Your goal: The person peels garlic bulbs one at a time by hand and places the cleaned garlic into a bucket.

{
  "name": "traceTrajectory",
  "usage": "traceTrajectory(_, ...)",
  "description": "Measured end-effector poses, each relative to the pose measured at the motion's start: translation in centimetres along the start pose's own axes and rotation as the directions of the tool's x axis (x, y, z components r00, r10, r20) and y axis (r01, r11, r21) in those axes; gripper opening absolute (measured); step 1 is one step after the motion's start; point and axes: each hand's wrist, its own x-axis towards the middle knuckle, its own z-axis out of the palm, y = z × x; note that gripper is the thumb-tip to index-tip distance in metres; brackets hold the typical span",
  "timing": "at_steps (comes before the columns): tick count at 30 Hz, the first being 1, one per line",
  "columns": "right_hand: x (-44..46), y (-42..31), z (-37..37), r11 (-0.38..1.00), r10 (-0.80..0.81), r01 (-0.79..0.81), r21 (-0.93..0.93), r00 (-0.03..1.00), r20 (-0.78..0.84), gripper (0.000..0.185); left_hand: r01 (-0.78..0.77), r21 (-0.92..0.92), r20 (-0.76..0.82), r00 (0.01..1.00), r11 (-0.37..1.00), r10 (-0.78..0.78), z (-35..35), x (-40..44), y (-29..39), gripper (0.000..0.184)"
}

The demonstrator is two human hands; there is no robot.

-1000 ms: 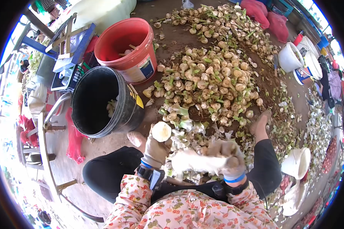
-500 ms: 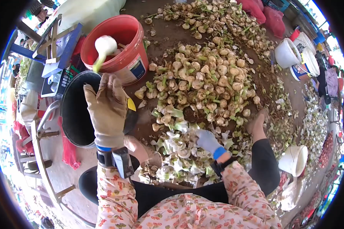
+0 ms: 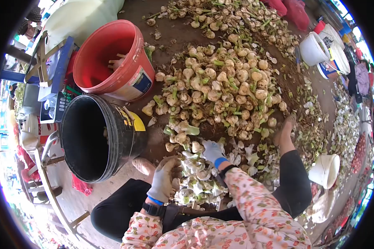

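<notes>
My left hand (image 3: 165, 179), in a soiled glove, hangs over my lap beside the pile of white garlic peels (image 3: 197, 176). Its fingers are loosely bent and apart, and I see nothing in them. My right hand (image 3: 213, 152), in a pale glove, reaches to the near edge of the heap of garlic bulbs (image 3: 220, 85). Its fingers curl downward next to a garlic bulb (image 3: 197, 147); what they hold, if anything, is hidden. Left of the heap stand a red bucket (image 3: 133, 70), with a few pale pieces inside, and a tilted black bucket (image 3: 122, 141).
More garlic bulbs (image 3: 232, 18) lie at the back. White buckets (image 3: 313, 50) stand at the far right, and another white bucket (image 3: 325, 171) tilts beside my knee. A metal frame (image 3: 50, 182) borders the left side. Loose peels cover the ground on the right.
The garlic bulb that was in the air by my left hand over the red bucket is gone from there. My left hand came down to my lap; my right hand shifted left towards the bulbs.
</notes>
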Motion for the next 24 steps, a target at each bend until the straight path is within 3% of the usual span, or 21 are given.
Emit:
traceTrajectory(2, -2.6, 0.5, -2.4, 0.977, -0.145, 0.149, 0.154, 0.989, -0.038, 0.027, -0.037, 0.243, -0.013, 0.999, 0.969, 0.041, 1.0, 0.7, -1.2, 0.035)
traceTrajectory(5, -7.8, -1.1, -8.2, 0.877, -0.397, 0.432, 0.211, 0.898, -0.191, 0.034, -0.444, 0.603, 0.212, 0.890, 0.662, 0.404, 0.9, 2.4, -5.3, 0.062)
traceTrajectory(6, -9.4, -1.5, -9.7, 0.848, -0.454, 0.500, 0.176, 0.857, -0.244, 0.036, -0.368, 0.470, 0.227, 0.929, 0.802, 0.293, 1.8, 1.6, -4.7, 0.068)
traceTrajectory(7, -10.6, -1.6, -10.5, 0.816, -0.509, 0.563, 0.135, 0.809, -0.295, 0.039, -0.388, 0.497, 0.260, 0.920, 0.776, 0.293, 1.9, 1.4, -4.5, 0.067)
traceTrajectory(8, -10.7, -1.4, -11.3, 0.723, -0.578, 0.685, 0.091, 0.672, -0.463, 0.036, -0.408, 0.521, 0.295, 0.910, 0.749, 0.291, 1.7, 1.1, -4.2, 0.066)
traceTrajectory(9, -11.3, -1.1, -11.6, 0.738, -0.377, 0.567, 0.366, 0.797, -0.473, 0.034, -0.431, 0.544, 0.330, 0.899, 0.720, 0.289, 1.5, 0.8, -4.1, 0.065)
traceTrajectory(11, -12.3, -0.3, -12.3, 0.528, 0.023, 0.245, 0.813, 0.953, -0.303, 0.030, -0.451, 0.460, 0.276, 0.892, 0.765, 0.359, 1.9, 0.2, -4.0, 0.059)
traceTrajectory(12, -12.4, 0.2, -12.4, 0.333, -0.063, 0.180, 0.925, 0.984, -0.169, 0.026, -0.418, 0.399, 0.238, 0.907, 0.816, 0.348, 2.4, -0.5, -3.6, 0.058)
traceTrajectory(14, -14.0, -1.2, -12.7, 0.244, -0.166, 0.138, 0.960, 0.981, -0.099, 0.026, -0.374, 0.313, 0.195, 0.925, 0.873, 0.327, 3.5, -2.1, -2.7, 0.053)
traceTrajectory(15, -15.2, -2.7, -13.1, 0.199, -0.215, 0.108, 0.974, 0.974, -0.064, 0.026, -0.430, 0.380, 0.230, 0.902, 0.819, 0.367, 3.6, -2.5, -2.8, 0.055)
traceTrajectory(16, -15.8, -4.4, -13.3, 0.313, -0.086, 0.213, 0.926, 0.977, -0.196, 0.027, -0.484, 0.440, 0.269, 0.875, 0.756, 0.403, 3.8, -2.8, -2.9, 0.056)
traceTrajectory(17, -16.0, -4.6, -13.4, 0.310, -0.084, 0.197, 0.930, 0.980, -0.180, 0.026, -0.538, 0.492, 0.312, 0.843, 0.684, 0.439, 4.1, -3.1, -2.8, 0.058)
traceTrajectory(18, -16.0, -4.7, -13.5, 0.307, -0.084, 0.182, 0.934, 0.983, -0.164, 0.026, -0.631, 0.621, 0.372, 0.760, 0.465, 0.534, 4.8, -3.9, -2.3, 0.058)
traceTrajectory(21, -16.7, -4.7, -13.8, 0.352, -0.108, 0.192, 0.916, 0.980, -0.164, 0.023, -0.715, 0.639, 0.446, 0.645, 0.284, 0.620, 4.6, -4.4, -2.7, 0.058)
traceTrajectory(24, -17.6, -4.4, -14.1, 0.346, -0.157, 0.231, 0.909, 0.970, -0.186, 0.022, -0.679, 0.637, 0.418, 0.702, 0.366, 0.577, 4.8, -5.3, -2.3, 0.054)
